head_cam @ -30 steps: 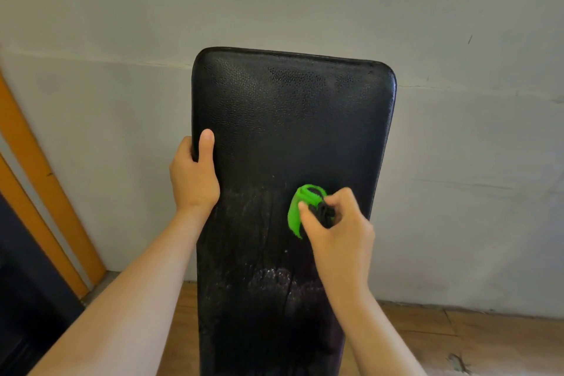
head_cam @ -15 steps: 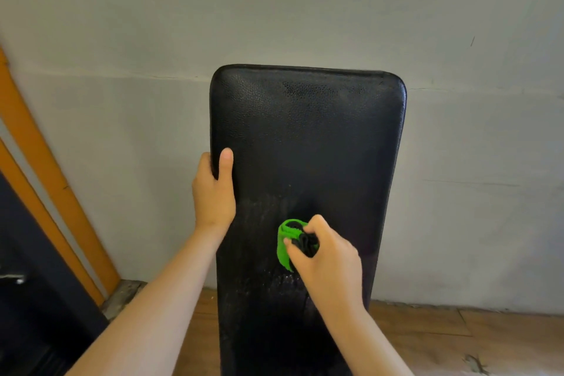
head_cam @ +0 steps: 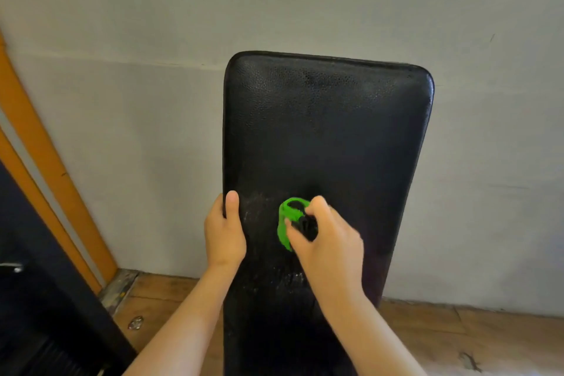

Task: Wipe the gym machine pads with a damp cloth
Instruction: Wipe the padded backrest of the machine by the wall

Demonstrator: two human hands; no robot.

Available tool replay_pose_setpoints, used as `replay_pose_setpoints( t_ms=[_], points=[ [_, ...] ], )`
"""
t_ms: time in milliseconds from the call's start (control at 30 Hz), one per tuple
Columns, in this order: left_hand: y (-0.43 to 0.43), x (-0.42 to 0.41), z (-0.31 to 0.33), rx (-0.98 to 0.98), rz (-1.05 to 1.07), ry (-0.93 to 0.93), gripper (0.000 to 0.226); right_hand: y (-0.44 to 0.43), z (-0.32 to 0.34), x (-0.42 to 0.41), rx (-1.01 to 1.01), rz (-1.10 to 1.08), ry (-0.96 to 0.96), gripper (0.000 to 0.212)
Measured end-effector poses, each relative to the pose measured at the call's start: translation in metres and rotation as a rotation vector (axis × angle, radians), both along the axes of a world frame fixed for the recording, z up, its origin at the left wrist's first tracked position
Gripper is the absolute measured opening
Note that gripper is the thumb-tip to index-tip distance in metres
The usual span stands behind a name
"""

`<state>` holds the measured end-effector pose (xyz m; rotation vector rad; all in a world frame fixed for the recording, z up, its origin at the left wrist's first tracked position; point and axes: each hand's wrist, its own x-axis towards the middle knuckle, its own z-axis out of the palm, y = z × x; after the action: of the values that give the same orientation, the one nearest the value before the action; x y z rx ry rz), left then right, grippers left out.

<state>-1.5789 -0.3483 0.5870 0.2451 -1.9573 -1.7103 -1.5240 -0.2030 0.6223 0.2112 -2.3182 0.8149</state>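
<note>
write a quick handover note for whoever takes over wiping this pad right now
Left hand: grips the left edge of the black pad, thumb on its face, steadying it.
Right hand: holds the bunched green cloth against the pad's lower middle.
Pad: stands upright in front of the grey wall.
Done: the lower part shows wet smears, so it looks wiped.
Left: the upper half looks dry; the side edges probably need wiping too.
</note>
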Motion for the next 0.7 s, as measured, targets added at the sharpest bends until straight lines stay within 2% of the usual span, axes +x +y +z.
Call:
replay_pose_setpoints(
  t_ms=[133, 333, 500, 700],
  points=[
    [0.001, -0.001, -0.001, -0.002, -0.006, 0.030, 0.039, -0.002, -0.011, 0.006, 0.043, 0.016, -0.037, 0.031],
    [-0.001, 0.001, -0.002, 0.019, -0.051, 0.052, 0.038, 0.008, 0.044, -0.012, -0.200, 0.005, 0.063, 0.026],
    [-0.001, 0.015, -0.035, 0.196, -0.103, -0.050, 0.048, -0.003, 0.042, -0.008, -0.075, -0.002, 0.008, 0.025],
    [-0.001, 0.025, -0.062, 0.111, -0.074, -0.030, 0.047, -0.024, -0.001, 0.004, 0.109, 0.034, -0.051, 0.028]
  ],
)
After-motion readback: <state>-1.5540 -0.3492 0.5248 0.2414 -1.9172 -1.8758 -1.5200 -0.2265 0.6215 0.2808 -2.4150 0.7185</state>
